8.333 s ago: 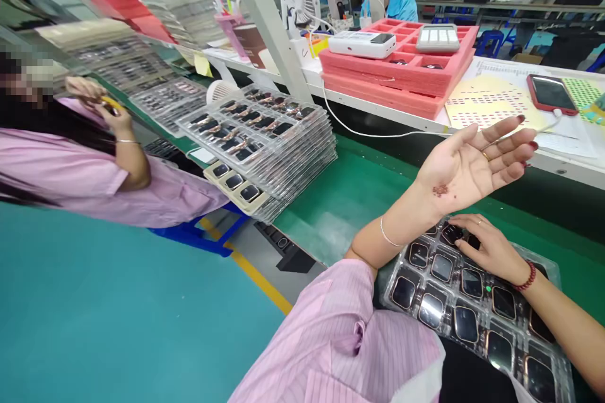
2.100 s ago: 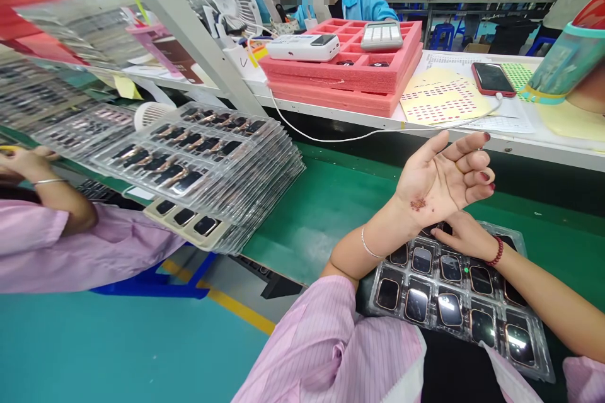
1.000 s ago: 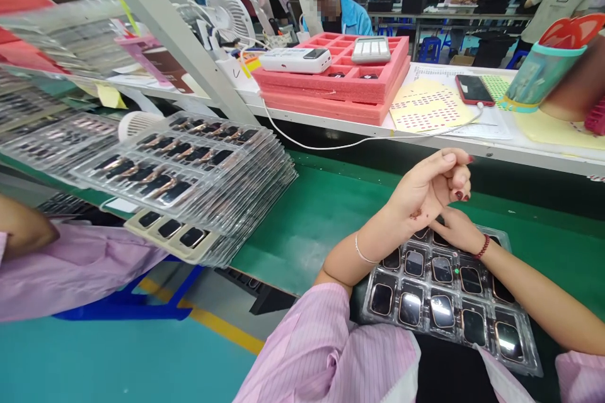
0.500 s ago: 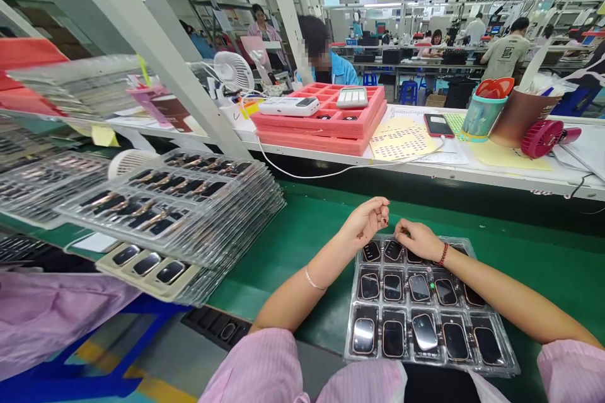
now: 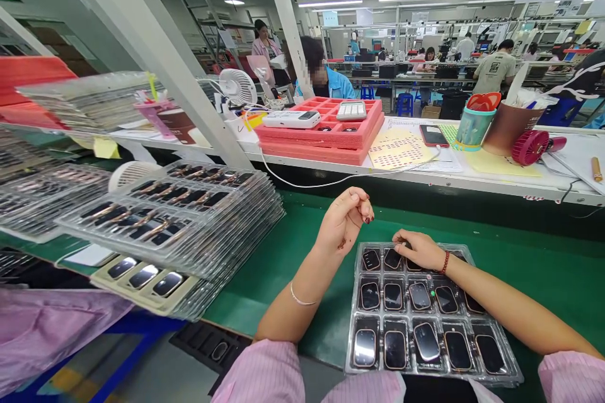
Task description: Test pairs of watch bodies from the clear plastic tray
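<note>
Green matting covers the table (image 5: pixel 302 245), the largest surface in view, running left to right beneath everything listed.

Stack of clear trays (image 5: pixel 189 214): many thin plastic sheets piled at the left of the table, loaded with dark rectangular parts; well apart from both hands.

Pink foam trays (image 5: pixel 326 138): stacked on the white shelf behind, carrying a white device and a keypad.

Clear blister tray (image 5: pixel 432 378): lies flat on the table directly before the person, three rows of pockets, each holding a watch case (image 5: pixel 426 341) with a glossy dark face. Judged thin, light and flexible; likely to sag or spill if lifted by one corner, so best held by two opposite rims. The faces look smudge-prone and scratchable; a case is probably better taken by its metal edges.

Left hand (image 5: pixel 343 220): raised just above the tray's far-left corner, fingers curled in loosely, thumb against them; whether it pinches anything cannot be told.

Right hand (image 5: pixel 418 250): palm down on the tray's far row, fingers bent over a pocket, touching it.
</note>
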Available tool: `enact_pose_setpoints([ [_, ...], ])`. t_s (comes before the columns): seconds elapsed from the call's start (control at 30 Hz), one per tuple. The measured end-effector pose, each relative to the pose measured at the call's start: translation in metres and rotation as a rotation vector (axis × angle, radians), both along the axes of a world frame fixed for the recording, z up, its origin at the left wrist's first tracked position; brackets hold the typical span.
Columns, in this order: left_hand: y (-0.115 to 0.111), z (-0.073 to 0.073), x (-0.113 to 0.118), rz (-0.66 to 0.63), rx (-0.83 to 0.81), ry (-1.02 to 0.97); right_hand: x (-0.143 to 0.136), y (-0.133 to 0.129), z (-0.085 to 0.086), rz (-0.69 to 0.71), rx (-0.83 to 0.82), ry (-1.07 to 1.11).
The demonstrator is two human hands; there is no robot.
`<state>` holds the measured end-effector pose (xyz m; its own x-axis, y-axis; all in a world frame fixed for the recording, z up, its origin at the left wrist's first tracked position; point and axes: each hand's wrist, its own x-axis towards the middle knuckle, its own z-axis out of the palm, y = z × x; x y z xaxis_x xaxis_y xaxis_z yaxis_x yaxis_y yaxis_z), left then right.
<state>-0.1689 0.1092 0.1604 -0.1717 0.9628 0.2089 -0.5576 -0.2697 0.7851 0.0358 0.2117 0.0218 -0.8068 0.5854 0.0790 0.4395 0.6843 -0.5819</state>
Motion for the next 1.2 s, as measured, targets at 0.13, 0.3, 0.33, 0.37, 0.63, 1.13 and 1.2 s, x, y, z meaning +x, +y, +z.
enact_pose_setpoints([
  [0.13,-0.009,0.006,-0.007,0.054,0.062,0.018,0.001,0.001,-0.001,0.010,-0.010,-0.001],
  [0.3,-0.017,0.012,-0.010,0.092,0.136,0.016,0.002,0.000,-0.001,0.009,-0.015,-0.007],
  [0.33,-0.019,0.012,-0.011,0.087,0.141,0.014,0.002,0.000,0.000,0.008,-0.016,-0.008],
  [0.37,-0.020,0.013,-0.011,0.081,0.146,0.015,0.002,0.000,0.000,0.009,-0.016,-0.010],
  [0.63,-0.027,0.016,-0.018,0.082,0.271,0.046,0.003,0.001,-0.002,0.018,-0.007,-0.018],
  [1.13,-0.030,0.015,-0.020,0.163,0.292,0.091,0.005,0.001,0.002,0.020,-0.012,-0.037],
  [1.2,-0.030,0.015,-0.019,0.185,0.259,0.083,0.006,0.002,0.001,0.017,-0.019,-0.039],
])
